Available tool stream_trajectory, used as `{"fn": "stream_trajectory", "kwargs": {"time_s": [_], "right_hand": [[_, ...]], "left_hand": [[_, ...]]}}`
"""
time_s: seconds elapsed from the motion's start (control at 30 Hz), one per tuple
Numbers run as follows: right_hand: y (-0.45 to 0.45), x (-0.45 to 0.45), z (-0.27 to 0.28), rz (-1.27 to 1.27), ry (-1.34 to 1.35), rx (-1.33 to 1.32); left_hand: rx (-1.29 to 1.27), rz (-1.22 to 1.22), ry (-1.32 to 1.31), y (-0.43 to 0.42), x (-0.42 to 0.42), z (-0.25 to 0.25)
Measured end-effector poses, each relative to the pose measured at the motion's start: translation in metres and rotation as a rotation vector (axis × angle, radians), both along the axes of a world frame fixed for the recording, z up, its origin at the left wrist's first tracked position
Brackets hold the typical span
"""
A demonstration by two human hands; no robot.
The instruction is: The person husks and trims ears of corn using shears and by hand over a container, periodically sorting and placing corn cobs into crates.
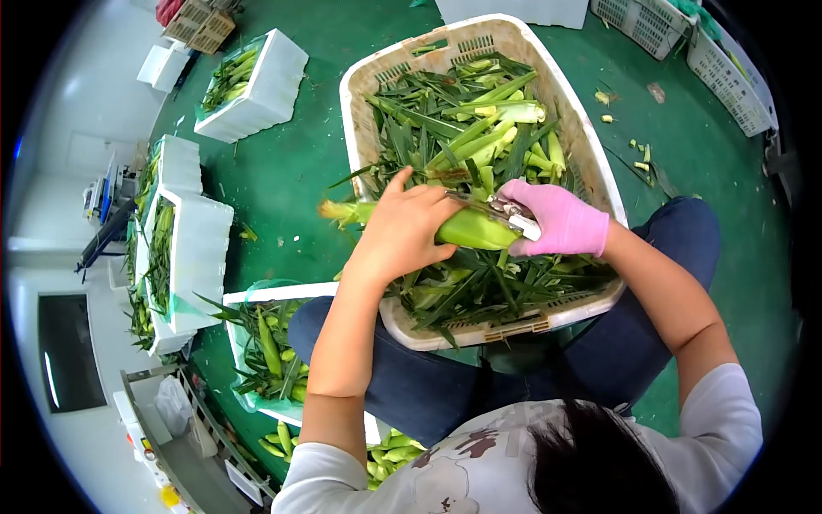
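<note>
My bare left hand is wrapped round an ear of corn in green husk, its silk end pointing left. In a pink glove, my right hand holds metal shears with a pale handle, at the corn's right end. Part of the blades is hidden by the corn and my fingers. Both hands are above a large white plastic basket between my knees. Cut husk leaves and pale green husk pieces fill it.
At my left a white box holds husked ears and leaves, with several green ears on the floor beside it. More foam boxes of corn stand further left. Crates are at the upper right, and scraps lie on the green floor.
</note>
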State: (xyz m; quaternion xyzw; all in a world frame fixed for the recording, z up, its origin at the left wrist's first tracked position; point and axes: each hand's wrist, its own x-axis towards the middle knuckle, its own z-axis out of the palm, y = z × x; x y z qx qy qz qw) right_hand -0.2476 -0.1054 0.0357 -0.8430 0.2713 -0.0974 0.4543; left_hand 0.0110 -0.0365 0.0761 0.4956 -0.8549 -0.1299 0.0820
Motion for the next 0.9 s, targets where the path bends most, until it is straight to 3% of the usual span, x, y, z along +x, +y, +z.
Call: {"fn": "stream_trajectory", "kwargs": {"time_s": [0.07,0.13,0.2,0.23,0.27,0.33,0.47,0.53,0.63,0.67,0.77,0.8,0.9], "right_hand": [[0.005,-0.002,-0.010,-0.106,-0.096,0.251],[0.008,-0.003,0.022,-0.271,-0.077,0.712],[0.010,-0.002,0.014,-0.385,-0.239,0.910],[0.010,-0.001,0.022,-0.395,-0.255,0.923],[0.011,0.002,0.027,-0.405,-0.273,0.942],[0.016,0.009,0.017,-0.384,-0.286,0.780],[0.034,0.021,0.010,-0.341,-0.180,0.630],[0.033,0.022,-0.005,-0.365,-0.352,0.713],[0.031,0.015,0.009,-0.371,-0.543,0.869],[0.029,0.006,0.032,-0.392,-0.372,0.908],[0.029,0.003,0.037,-0.464,-0.376,0.800],[0.026,-0.003,0.031,-0.507,-0.373,0.713],[0.012,-0.016,0.044,-0.678,-0.252,0.504]], "left_hand": [[-0.144,-0.033,-0.067,0.005,-0.003,0.011],[-0.450,0.067,-0.039,0.008,-0.005,0.014],[-0.634,0.239,0.286,0.008,0.009,-0.021],[-0.473,0.501,0.539,0.015,-0.008,-0.014],[0.069,0.713,0.856,0.017,-0.004,-0.033],[0.379,0.732,1.266,0.011,-0.021,-0.038],[0.183,0.692,1.276,0.006,-0.025,-0.062],[0.416,0.783,1.431,0.010,-0.024,-0.048],[0.593,0.663,1.847,0.009,-0.019,-0.045],[0.668,0.610,1.931,0.009,-0.018,-0.040],[0.962,0.501,2.169,0.006,-0.008,-0.043],[0.910,0.756,2.094,0.005,-0.017,-0.036],[0.921,0.498,2.192,0.000,-0.008,-0.053]]}}
